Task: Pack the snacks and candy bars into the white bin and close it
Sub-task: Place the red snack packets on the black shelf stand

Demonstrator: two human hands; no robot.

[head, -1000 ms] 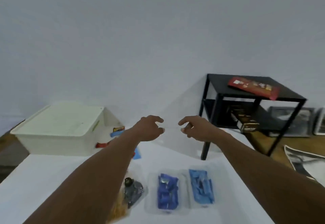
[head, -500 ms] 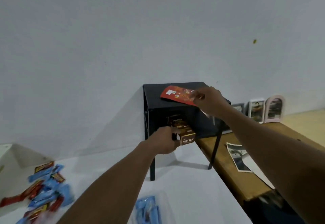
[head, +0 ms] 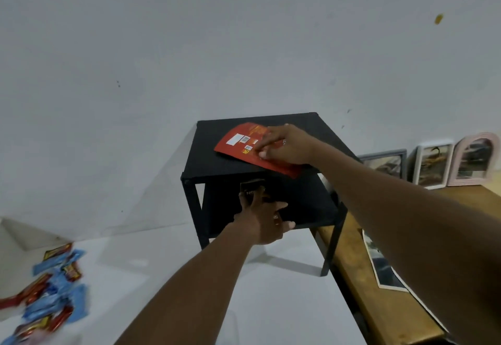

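1. Reaching toward 1 o'clock, the right grip (head: 284, 145) curls its fingers down on a red packet (head: 238, 138) that lies flat on top of a black rack (head: 206, 160). The thumb is hidden.
2. The packet's near corner juts out past the rack's front edge.
3. At the centre of the view, the left grip (head: 264, 220) wraps thumb and fingers round the end of a dark box (head: 252, 188). The box sits on the rack's lower shelf, directly below the packet.
4. The rack stands on a white bench (head: 271, 304), at its right edge.
5. At 8 o'clock lies a blurred heap of blue and red candy bars (head: 48, 290). Just beyond it, at 9 o'clock, a white corner of the bin (head: 16, 233) shows. I cannot tell whether the heap lies inside it.
6. At 4 o'clock a wooden top (head: 352, 258) runs beside the bench, with a photo print (head: 385, 274) lying on it. At 3 o'clock three picture frames (head: 433, 164) lean on the wall.
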